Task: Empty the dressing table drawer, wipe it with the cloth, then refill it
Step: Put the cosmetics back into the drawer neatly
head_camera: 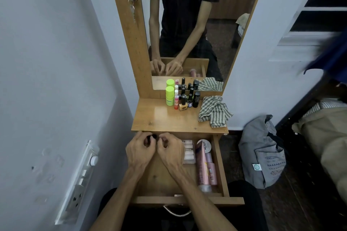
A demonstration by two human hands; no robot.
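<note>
Drawer (180,180) looks about half emptied: bottles (183,97) sit on the counter (159,118) beside the unused cloth (214,111), while both hands, left hand (139,149) and right hand (170,149), curl their fingers around small dark items at the back, pink tubes (205,165) still inside.

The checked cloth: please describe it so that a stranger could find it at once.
Start at the dressing table top below the mirror. The checked cloth lies crumpled at its right edge, beside the cluster of small bottles. It is the only soft, green-and-white thing there.
</note>
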